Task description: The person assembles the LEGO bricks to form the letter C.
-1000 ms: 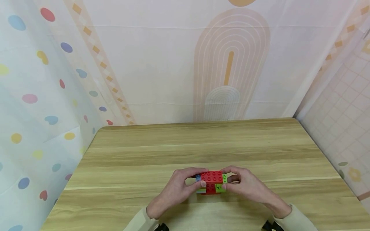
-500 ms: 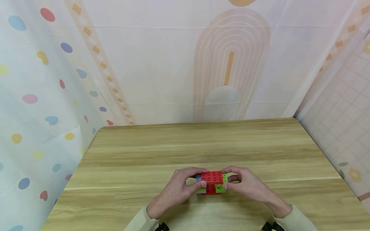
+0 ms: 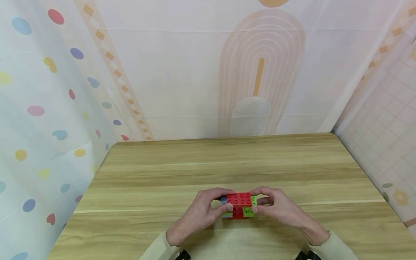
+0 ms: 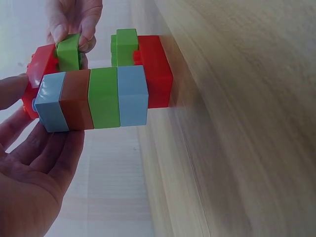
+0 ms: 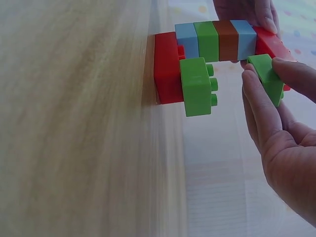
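Note:
A toy building brick frame stands on the table, with a red base brick (image 4: 157,74) at the bottom. One side is a column of blue, green, brown (image 4: 76,101) and blue bricks. Across the column's top lies a red brick (image 3: 239,198). My left hand (image 3: 206,209) grips the frame's upper left corner, thumb in front and fingers behind, where the red brick meets the upper blue brick (image 4: 51,103). At the other end, my right hand (image 3: 277,206) pinches a green brick (image 5: 268,76) beneath the red one. A gap separates it from the lower green brick (image 5: 196,89) on the base.
The frame sits near the front of a wood-grain table (image 3: 224,162). A patterned cloth (image 3: 178,72) hangs behind the table's far edge, with more cloth at both sides.

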The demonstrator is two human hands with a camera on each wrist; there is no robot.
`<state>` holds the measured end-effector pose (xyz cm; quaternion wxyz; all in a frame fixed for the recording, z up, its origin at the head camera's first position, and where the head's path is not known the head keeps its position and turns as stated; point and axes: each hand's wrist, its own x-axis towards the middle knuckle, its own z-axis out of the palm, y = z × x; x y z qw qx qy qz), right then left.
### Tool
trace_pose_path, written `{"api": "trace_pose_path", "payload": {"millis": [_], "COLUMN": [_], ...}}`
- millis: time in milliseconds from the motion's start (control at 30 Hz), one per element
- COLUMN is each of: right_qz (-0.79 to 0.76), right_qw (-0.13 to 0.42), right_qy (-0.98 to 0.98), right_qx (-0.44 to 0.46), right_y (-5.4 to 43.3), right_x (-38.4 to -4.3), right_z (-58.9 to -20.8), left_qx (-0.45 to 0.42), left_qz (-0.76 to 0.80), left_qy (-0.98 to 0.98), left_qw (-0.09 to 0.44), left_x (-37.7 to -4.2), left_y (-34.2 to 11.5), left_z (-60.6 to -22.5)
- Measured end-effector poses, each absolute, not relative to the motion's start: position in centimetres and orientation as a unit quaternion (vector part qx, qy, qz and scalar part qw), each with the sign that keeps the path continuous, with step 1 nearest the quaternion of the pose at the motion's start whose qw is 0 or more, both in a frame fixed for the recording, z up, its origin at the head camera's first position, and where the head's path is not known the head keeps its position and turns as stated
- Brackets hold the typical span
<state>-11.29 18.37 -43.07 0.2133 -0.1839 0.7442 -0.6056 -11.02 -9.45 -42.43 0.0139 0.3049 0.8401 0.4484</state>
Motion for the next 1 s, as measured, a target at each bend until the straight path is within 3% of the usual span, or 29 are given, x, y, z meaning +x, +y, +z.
{"api": "trace_pose_path", "payload": {"millis": [1000], "right_qz": [-0.634], "right_qw": [0.248], "right_qy": [0.708], "right_qx": [-0.186], "right_y": [18.43], "right_x": [-11.47], "right_z": [-42.97], "left_qx": [0.311], "left_qz": [0.438], "left_qy": [0.843], "left_qw": [0.018], "left_x": [-11.09], "left_y": [-9.44], "left_z": [-41.99]}}
